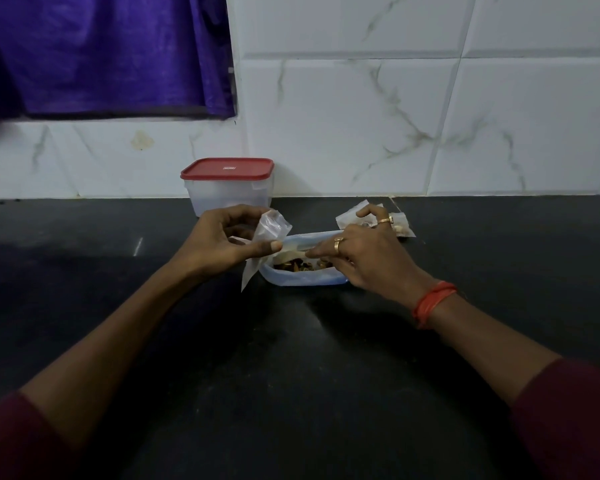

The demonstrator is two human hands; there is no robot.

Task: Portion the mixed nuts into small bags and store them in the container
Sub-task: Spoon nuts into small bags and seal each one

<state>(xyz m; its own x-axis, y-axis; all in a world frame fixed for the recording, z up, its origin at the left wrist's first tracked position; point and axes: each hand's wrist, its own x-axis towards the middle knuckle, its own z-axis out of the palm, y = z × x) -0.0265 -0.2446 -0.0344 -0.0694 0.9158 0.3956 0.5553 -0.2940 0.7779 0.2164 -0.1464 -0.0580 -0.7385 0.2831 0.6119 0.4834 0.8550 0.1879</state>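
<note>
A blue-rimmed tray (303, 279) of mixed nuts (300, 265) sits on the black counter. My left hand (222, 237) pinches a small clear bag (269, 233) just left of the tray and holds it up. My right hand (357, 258) reaches over the tray from the right, its fingertips down at the nuts and near the bag's mouth. Whether it holds any nuts is hidden. Behind my right hand lie small filled bags (400, 228). A clear container with a red lid (227, 185) stands shut against the wall.
The dark counter (291, 358) runs to a white marble-tiled wall (395, 116). A purple curtain (101, 53) hangs at the upper left. Bare counter lies in front of the tray and to both sides.
</note>
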